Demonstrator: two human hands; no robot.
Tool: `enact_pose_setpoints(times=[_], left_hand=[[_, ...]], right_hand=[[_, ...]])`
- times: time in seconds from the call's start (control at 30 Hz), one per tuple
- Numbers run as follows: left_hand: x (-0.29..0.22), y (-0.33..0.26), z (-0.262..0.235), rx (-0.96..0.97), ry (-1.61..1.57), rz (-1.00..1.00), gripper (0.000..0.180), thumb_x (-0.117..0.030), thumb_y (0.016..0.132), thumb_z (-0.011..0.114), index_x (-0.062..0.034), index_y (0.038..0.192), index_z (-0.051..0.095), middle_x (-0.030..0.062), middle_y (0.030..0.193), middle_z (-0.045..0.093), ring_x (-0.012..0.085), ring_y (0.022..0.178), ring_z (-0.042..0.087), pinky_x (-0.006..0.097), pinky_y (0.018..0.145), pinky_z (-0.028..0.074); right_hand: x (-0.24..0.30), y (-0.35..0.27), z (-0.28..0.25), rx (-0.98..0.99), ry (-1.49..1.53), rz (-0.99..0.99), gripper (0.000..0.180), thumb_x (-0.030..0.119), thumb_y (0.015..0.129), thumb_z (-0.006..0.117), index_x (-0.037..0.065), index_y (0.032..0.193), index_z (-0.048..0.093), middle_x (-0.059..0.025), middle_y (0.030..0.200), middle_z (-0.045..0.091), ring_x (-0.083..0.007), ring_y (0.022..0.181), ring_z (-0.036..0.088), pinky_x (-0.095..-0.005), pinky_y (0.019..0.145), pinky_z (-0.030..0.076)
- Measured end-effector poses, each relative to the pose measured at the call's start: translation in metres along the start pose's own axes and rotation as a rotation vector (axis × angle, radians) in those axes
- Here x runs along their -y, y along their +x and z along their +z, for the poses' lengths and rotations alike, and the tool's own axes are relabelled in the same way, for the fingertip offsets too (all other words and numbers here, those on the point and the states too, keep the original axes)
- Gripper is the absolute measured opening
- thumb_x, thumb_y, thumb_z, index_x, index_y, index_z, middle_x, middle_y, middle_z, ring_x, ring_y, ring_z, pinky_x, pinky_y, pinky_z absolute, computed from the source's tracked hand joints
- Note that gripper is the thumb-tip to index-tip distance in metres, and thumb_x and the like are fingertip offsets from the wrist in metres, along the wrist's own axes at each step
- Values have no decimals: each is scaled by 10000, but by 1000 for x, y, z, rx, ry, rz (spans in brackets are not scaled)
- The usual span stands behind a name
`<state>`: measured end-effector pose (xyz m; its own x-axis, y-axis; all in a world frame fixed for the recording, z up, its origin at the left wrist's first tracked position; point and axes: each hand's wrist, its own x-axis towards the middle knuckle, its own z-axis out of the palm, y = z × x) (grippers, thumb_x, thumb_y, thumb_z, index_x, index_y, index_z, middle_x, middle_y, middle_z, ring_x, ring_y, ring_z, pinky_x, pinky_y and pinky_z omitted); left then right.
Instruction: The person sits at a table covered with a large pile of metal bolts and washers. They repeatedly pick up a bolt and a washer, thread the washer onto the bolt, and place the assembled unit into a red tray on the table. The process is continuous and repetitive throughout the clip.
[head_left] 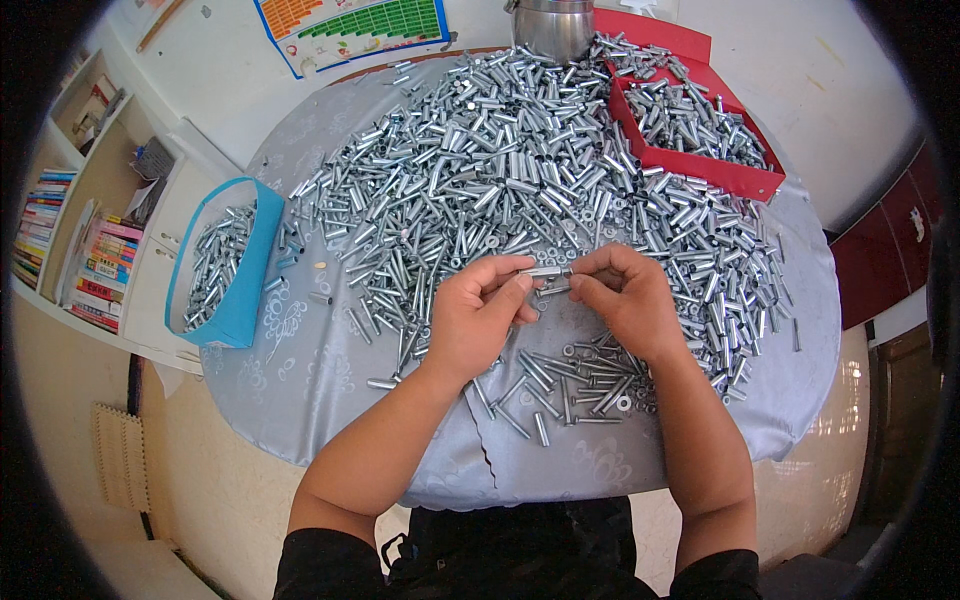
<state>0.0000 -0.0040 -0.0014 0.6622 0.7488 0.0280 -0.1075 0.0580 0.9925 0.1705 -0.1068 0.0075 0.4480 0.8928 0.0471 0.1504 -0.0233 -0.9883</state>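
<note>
Over the near middle of the table, my two hands meet at a short silvery metal sleeve [543, 272]. My left hand [478, 312] pinches it between thumb and fingers. My right hand [628, 300] is closed at the sleeve's right end, its thumb and forefinger pressed together; the small part there is mostly hidden by the fingertips. Just under the sleeve, another silvery metal piece [552, 290] shows between the hands. Small washers and nuts [560, 257] lie right behind my fingers. Loose bolts [540, 372] and several washers are scattered between my forearms.
A big heap of metal sleeves and bolts [500, 150] covers much of the round, grey-clothed table [290, 400]. A blue bin [240, 310] of parts stands left. At the back right are a red box [700, 170] with more parts and a steel pot [553, 30].
</note>
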Motion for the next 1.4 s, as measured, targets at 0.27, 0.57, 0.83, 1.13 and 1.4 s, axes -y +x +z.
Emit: enact_pose_setpoints(times=[0.27, 0.57, 0.83, 1.13, 1.4], left_hand=[[0, 0, 0, 35, -19, -9, 209, -43, 934, 582, 14, 1129, 631, 104, 977, 707, 118, 677, 648, 243, 615, 540], [-4, 2, -5, 96, -104, -25, 217, -56, 933, 583, 18, 1130, 632, 112, 967, 709, 133, 672, 655, 252, 617, 544], [-8, 4, -6, -51, -132, -13, 213, -66, 930, 579, 11, 1121, 633, 127, 978, 714, 120, 650, 639, 242, 598, 527], [-6, 4, -5, -40, -149, -20, 216, -67, 919, 599, 14, 1116, 636, 129, 972, 715, 119, 652, 639, 240, 596, 526], [-6, 4, -4, -42, -136, -28, 220, -65, 921, 596, 20, 1120, 633, 130, 967, 715, 116, 648, 637, 239, 599, 531]], right_hand=[[1, 0, 3, -16, 97, -11, 172, 26, 846, 691, -28, 1006, 662, -61, 866, 688, -120, 768, 652, -249, 700, 516], [7, 1, -7, 108, 86, 54, 175, 67, 839, 726, -16, 987, 683, -49, 876, 689, -95, 769, 623, -242, 692, 501], [7, -2, -16, 425, -474, -299, 147, 129, 769, 734, 42, 887, 719, -90, 843, 676, -229, 803, 645, -340, 723, 502], [8, -5, -16, 564, -614, -457, 151, 68, 707, 739, 59, 857, 725, -90, 838, 648, -291, 848, 606, -395, 783, 465], [9, -7, -17, 504, -633, -404, 117, 71, 760, 696, 46, 872, 672, -102, 827, 633, -290, 836, 616, -381, 767, 477]])
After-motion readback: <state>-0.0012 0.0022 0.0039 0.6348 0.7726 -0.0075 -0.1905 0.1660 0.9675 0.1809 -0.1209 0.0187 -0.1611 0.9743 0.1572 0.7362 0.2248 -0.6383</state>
